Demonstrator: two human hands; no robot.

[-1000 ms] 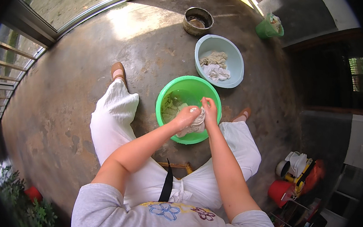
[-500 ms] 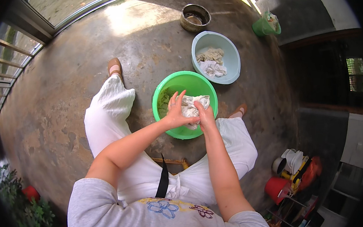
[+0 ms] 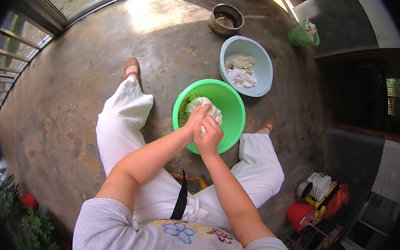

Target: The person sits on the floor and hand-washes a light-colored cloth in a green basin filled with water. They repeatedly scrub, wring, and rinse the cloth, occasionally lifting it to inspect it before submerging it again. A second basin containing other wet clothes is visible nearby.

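A bright green basin stands on the floor between my legs. Over its near left part, my left hand and my right hand are closed together on a bunched white cloth. Most of the cloth sticks out beyond my fingers toward the basin's middle, and a small end shows between the hands. Yellow-green cloth lies inside the basin along its left wall, partly covered by the white one.
Beyond the green basin sits a pale blue basin with a beige cloth and a white cloth. Farther back are a dark metal pot and a green bin. A red bucket stands at the right, a plant lower left.
My hands have come together and tightened round the white cloth, which was spread looser between them. They have shifted nearer to me. The whole view has swung slightly.
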